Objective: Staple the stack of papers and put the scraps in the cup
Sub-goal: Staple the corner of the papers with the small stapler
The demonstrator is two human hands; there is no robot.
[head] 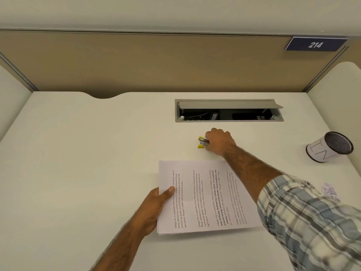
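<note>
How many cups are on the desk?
1. The cup lies tipped on its side at the desk's far right edge. No other shows, though the sleeve hides some desk.

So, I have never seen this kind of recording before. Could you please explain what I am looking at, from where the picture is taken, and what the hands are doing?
There is no machine here. A person wears a camera on the head, so this single picture looks forward and down at their own two arms over a white desk.

The left hand holds a stack of printed papers by its left edge. The right hand, reaching forward, closes its grip on a small yellow stapler beyond the papers.

On the right a cup with a paper label lies tilted, its mouth showing. Nearer, beside the plaid sleeve, is a small pile of paper scraps. At the back, a cable box in the desk is open.
</note>
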